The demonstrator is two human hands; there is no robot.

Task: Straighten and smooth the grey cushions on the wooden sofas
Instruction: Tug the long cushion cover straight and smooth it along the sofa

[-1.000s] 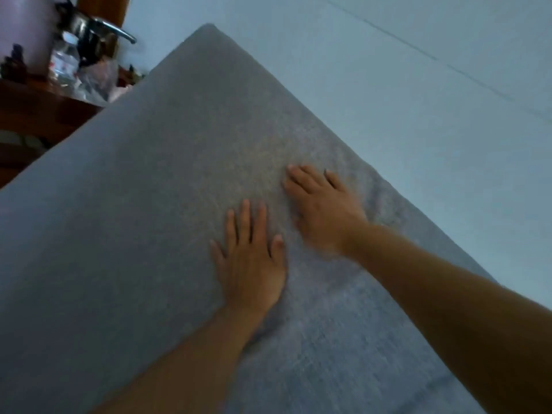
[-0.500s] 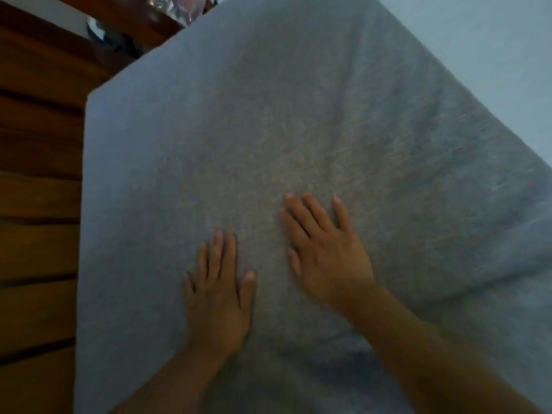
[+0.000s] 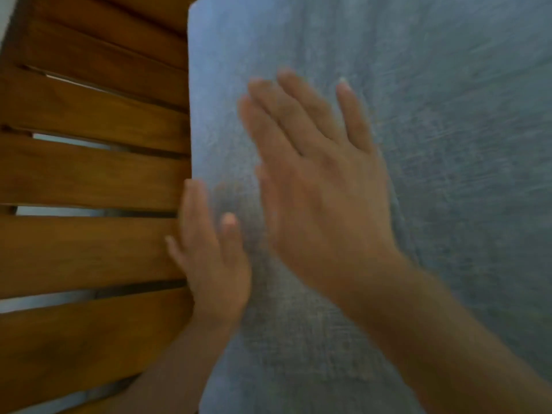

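Observation:
A grey cushion (image 3: 433,115) fills the right and middle of the head view, its left edge running straight down beside the wooden sofa slats (image 3: 89,174). My left hand (image 3: 212,258) lies flat at that left edge, fingers straight, partly over the wood. My right hand (image 3: 316,180) is spread with straight fingers over the cushion, nearer the camera and blurred; whether its palm touches the fabric I cannot tell. Neither hand holds anything.
Horizontal wooden slats with narrow gaps take up the left side, and pale floor shows through the gaps. The grey fabric runs out of view at the top, right and bottom.
The view has swung left, bringing the slats in. Both hands slid left across the cushion; my left hand now reaches its edge, and my right hand looks larger and closer.

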